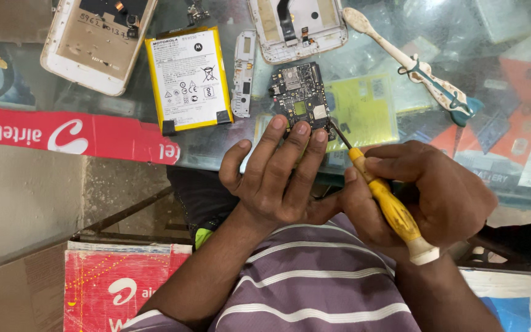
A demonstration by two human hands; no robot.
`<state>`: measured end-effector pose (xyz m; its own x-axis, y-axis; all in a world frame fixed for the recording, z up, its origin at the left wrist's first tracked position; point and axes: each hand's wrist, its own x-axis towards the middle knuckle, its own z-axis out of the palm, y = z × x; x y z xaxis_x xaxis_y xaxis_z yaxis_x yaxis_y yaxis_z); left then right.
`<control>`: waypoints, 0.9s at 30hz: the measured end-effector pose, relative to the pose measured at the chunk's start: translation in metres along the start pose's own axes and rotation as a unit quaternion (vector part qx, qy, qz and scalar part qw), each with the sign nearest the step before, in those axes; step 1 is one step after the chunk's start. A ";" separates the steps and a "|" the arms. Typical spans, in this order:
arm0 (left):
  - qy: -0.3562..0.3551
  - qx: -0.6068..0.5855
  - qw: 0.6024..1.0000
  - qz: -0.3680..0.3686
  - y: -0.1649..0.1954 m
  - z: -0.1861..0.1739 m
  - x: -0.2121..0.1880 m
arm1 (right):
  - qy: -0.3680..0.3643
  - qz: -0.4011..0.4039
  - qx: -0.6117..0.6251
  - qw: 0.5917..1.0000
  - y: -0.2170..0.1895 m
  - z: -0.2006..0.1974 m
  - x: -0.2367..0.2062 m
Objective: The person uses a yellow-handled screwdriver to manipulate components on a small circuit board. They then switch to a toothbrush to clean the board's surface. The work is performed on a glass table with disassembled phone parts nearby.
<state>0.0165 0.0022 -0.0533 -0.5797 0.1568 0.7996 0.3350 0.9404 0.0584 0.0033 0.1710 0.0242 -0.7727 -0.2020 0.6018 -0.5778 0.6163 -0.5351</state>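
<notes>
My left hand (276, 173) lies palm down at the near edge of the glass counter (124, 104). Three of its fingertips press on the near edge of a dark phone circuit board (300, 92). My right hand (422, 197) grips a yellow-handled screwdriver (388, 206). The screwdriver's thin metal tip touches the board's right near corner. A yellow-edged white phone battery (188, 79) lies to the left of the board. A narrow white plastic cover piece (243, 74) sits between battery and board.
A white phone back shell (96, 40) lies at the far left, and another opened white phone frame (296, 27) sits behind the board. A worn white brush with a teal end (416, 67) lies to the right. Red printed boxes (121, 289) stand below the counter.
</notes>
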 end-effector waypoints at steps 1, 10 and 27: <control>0.004 -0.003 1.000 0.000 0.000 0.000 0.000 | -0.002 0.005 -0.003 1.000 0.000 0.000 0.000; 0.013 -0.004 1.000 -0.004 0.001 0.002 0.000 | -0.001 -0.009 0.005 1.000 0.002 0.000 0.001; 0.011 0.000 1.000 -0.005 0.002 0.003 0.000 | -0.003 -0.005 -0.003 1.000 0.000 0.000 0.001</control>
<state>0.0152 0.0047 -0.0549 -0.5658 0.1405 0.8125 0.3293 0.9419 0.0664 0.0024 0.1711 0.0246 -0.7690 -0.2124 0.6030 -0.5834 0.6187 -0.5261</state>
